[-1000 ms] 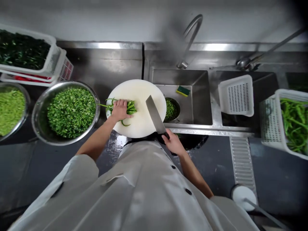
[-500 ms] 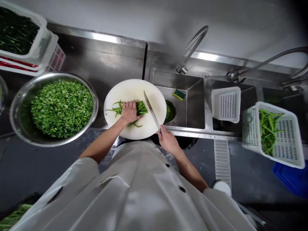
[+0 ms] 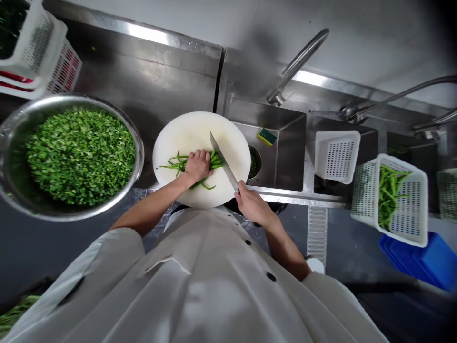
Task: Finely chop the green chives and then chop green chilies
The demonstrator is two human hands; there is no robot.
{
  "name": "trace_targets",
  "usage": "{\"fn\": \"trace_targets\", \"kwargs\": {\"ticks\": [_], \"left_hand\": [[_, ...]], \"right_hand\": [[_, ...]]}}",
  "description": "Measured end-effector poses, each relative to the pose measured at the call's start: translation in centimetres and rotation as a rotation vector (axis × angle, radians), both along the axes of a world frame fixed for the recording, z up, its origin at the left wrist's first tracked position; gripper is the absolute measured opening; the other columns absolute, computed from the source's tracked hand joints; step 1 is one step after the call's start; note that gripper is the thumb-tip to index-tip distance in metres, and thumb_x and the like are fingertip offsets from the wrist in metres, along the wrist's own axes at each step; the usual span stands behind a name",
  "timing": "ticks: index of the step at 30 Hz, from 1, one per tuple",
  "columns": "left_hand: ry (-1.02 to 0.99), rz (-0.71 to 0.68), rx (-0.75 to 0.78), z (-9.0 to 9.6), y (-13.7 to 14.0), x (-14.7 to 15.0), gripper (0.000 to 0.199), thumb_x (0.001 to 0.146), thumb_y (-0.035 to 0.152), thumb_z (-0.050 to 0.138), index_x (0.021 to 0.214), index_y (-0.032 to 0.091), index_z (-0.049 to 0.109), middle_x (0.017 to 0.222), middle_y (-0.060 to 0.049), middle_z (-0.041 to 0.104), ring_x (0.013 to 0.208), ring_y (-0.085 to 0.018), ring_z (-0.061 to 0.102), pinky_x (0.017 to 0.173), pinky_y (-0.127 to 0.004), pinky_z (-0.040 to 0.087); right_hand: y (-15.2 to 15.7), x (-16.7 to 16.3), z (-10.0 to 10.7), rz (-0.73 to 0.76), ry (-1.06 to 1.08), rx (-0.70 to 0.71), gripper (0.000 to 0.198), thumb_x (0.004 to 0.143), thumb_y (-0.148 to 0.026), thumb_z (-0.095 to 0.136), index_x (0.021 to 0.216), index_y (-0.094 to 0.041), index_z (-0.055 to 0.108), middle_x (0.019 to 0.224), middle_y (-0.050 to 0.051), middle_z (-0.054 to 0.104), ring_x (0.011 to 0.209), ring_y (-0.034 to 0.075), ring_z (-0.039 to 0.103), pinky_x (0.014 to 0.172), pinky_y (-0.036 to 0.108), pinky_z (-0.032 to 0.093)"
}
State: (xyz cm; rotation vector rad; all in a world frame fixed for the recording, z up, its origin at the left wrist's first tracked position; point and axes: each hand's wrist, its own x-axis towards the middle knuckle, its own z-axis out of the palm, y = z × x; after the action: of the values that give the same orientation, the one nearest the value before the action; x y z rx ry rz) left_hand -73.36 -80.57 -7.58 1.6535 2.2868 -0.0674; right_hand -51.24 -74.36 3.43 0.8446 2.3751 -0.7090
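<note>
A round white cutting board (image 3: 171,136) lies in front of me, partly over the sink. On it is a bunch of long green chili peppers (image 3: 173,164), their thin ends pointing left. My left hand (image 3: 198,164) is closed over the bunch and presses it to the board. My right hand (image 3: 250,204) grips the handle of a kitchen knife (image 3: 224,163). The blade slants up and left across the board, right beside the peppers' right ends. Half hidden under the board's right edge, a metal bowl (image 3: 260,164) with green pieces stands in the sink.
A large steel bowl (image 3: 141,143) of chopped greens stands at left, near stacked white baskets (image 3: 46,52). The sink (image 3: 291,157) holds a sponge (image 3: 266,136). Rightward are a white basket (image 3: 335,155), another basket (image 3: 410,209) with green peppers, and a faucet (image 3: 300,62).
My left hand has shifted slightly right along the peppers, its fingers more curled. The knife has come left against the peppers' ends. The camera view has shifted a little.
</note>
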Motion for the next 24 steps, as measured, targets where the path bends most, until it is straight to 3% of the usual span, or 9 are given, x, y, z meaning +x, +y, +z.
{"fn": "trace_targets", "kwargs": {"ticks": [5, 7, 9, 12, 17, 20, 24], "left_hand": [[-0.047, 0.005, 0.015, 0.2, 0.0, 0.1, 0.062, 0.093, 0.046, 0.060, 0.137, 0.004, 0.052, 0.133, -0.026, 0.056, 0.127, -0.040, 0.047, 0.106, -0.052, 0.037], [-0.055, 0.035, 0.012, 0.4, -0.3, 0.2, 0.066, 0.092, 0.049, 0.060, 0.140, 0.003, 0.051, 0.136, -0.026, 0.056, 0.129, -0.041, 0.047, 0.109, -0.053, 0.034], [-0.038, 0.083, 0.006, 0.5, -0.7, 0.3, 0.080, 0.091, 0.055, 0.060, 0.149, 0.001, 0.043, 0.141, -0.027, 0.053, 0.132, -0.042, 0.045, 0.115, -0.055, 0.029], [0.014, 0.174, 0.000, 0.1, -1.4, 0.7, 0.103, 0.086, 0.064, 0.060, 0.158, -0.004, 0.028, 0.149, -0.029, 0.047, 0.138, -0.043, 0.040, 0.122, -0.056, 0.017], [0.051, 0.183, 0.001, -0.7, -1.5, 0.9, 0.097, 0.085, 0.065, 0.060, 0.153, 0.000, 0.038, 0.146, -0.027, 0.050, 0.134, -0.044, 0.043, 0.120, -0.054, 0.022], [0.018, 0.166, -0.020, -0.6, -1.1, 0.9, 0.085, 0.086, 0.060, 0.061, 0.147, 0.002, 0.046, 0.140, -0.026, 0.054, 0.128, -0.042, 0.046, 0.111, -0.052, 0.031], [-0.022, 0.153, -0.032, -0.4, -0.8, 1.1, 0.075, 0.089, 0.053, 0.060, 0.143, 0.003, 0.048, 0.137, -0.026, 0.053, 0.127, -0.042, 0.045, 0.108, -0.052, 0.033]], "right_hand": [[0.7, -2.7, -5.0, -0.078, 0.037, 0.031, 0.033, 0.107, -0.028, 0.033, 0.135, -0.012, 0.042, 0.102, 0.018, 0.074, 0.092, 0.032, 0.069, 0.077, 0.034, 0.043], [0.6, -2.8, -6.0, -0.088, 0.062, 0.049, 0.035, 0.108, -0.029, 0.032, 0.136, -0.011, 0.041, 0.102, 0.019, 0.074, 0.093, 0.032, 0.069, 0.077, 0.034, 0.043], [0.4, -2.2, -5.4, -0.084, 0.081, 0.072, 0.035, 0.107, -0.030, 0.032, 0.136, -0.012, 0.041, 0.100, 0.018, 0.075, 0.092, 0.032, 0.069, 0.076, 0.033, 0.043], [-0.1, -0.5, -2.4, -0.056, 0.097, 0.096, 0.034, 0.107, -0.030, 0.031, 0.133, -0.013, 0.043, 0.093, 0.015, 0.074, 0.087, 0.031, 0.069, 0.073, 0.032, 0.042], [-1.2, 1.5, 1.7, 0.003, 0.038, 0.056, 0.029, 0.107, -0.030, 0.034, 0.132, -0.016, 0.042, 0.091, 0.011, 0.074, 0.083, 0.028, 0.069, 0.068, 0.029, 0.038], [-0.8, 1.1, 1.6, 0.005, -0.026, 0.024, 0.027, 0.107, -0.030, 0.035, 0.130, -0.017, 0.043, 0.090, 0.012, 0.073, 0.083, 0.028, 0.069, 0.067, 0.029, 0.037], [0.3, -1.0, -1.5, 0.024, -0.011, -0.004, 0.029, 0.106, -0.029, 0.036, 0.131, -0.016, 0.043, 0.094, 0.014, 0.073, 0.085, 0.029, 0.069, 0.068, 0.030, 0.039]]}}
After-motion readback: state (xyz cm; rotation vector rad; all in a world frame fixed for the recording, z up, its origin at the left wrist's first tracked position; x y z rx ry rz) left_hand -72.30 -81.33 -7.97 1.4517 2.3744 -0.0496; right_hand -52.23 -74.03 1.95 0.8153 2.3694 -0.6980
